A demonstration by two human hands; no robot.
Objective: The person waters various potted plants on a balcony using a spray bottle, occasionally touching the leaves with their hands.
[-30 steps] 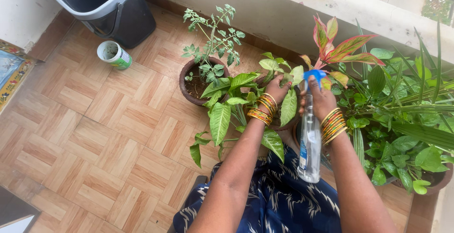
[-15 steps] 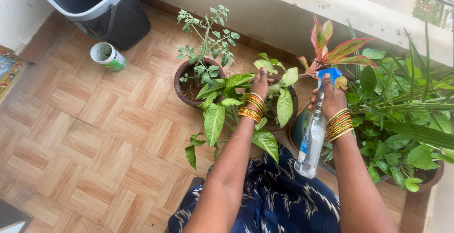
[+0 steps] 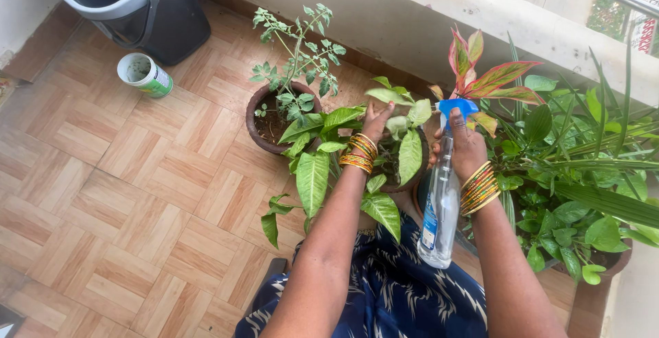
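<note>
Head view: left hand [image 3: 377,120] pinches a pale leaf [image 3: 386,96] of the potted plant [image 3: 405,156] on the tiled floor [image 3: 137,194], arm stretched forward. Just right, right hand [image 3: 468,147] clamps the spray bottle [image 3: 439,204], long axis near upright, blue nozzle [image 3: 453,107] pointing left at that leaf.

spray bottle [image 3: 439,207]: clear glossy plastic (blue head) | pot [image 3: 264,126]: matt clay, 10 o'clock | bucket [image 3: 117,2]: smooth plastic
</note>
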